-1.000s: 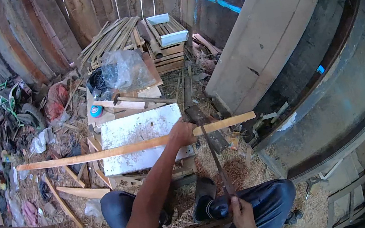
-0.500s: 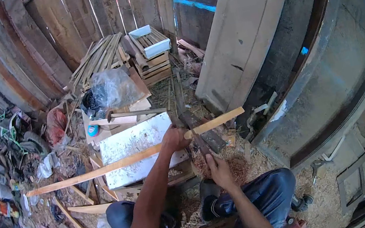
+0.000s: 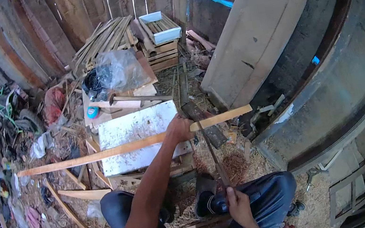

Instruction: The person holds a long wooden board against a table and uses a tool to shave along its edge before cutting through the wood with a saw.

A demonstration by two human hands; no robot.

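A long, slightly curved wooden strip [image 3: 139, 145] lies across the white board [image 3: 138, 121] and sticks out past it on both sides. My left hand [image 3: 179, 129] is closed around the strip near the board's right edge, pressing it down. Just right of those fingers, the far end of a long, narrow, dark saw [image 3: 215, 159] meets the strip. Its near end is in my right hand [image 3: 239, 206], closed and low by my right knee. The teeth are too small to make out.
Behind the board are a hammer [image 3: 139, 98], a blue tape measure [image 3: 92, 112] and a clear plastic bag [image 3: 118, 71]. A slatted crate [image 3: 164, 56] and a white box [image 3: 168, 35] stand farther back. Large panels [image 3: 260, 30] lean at right. Shavings and offcuts cover the ground.
My right hand has drawn the saw back toward my body, so more of the blade shows on the near side of the strip. My left hand keeps its hold. The view has shifted slightly.
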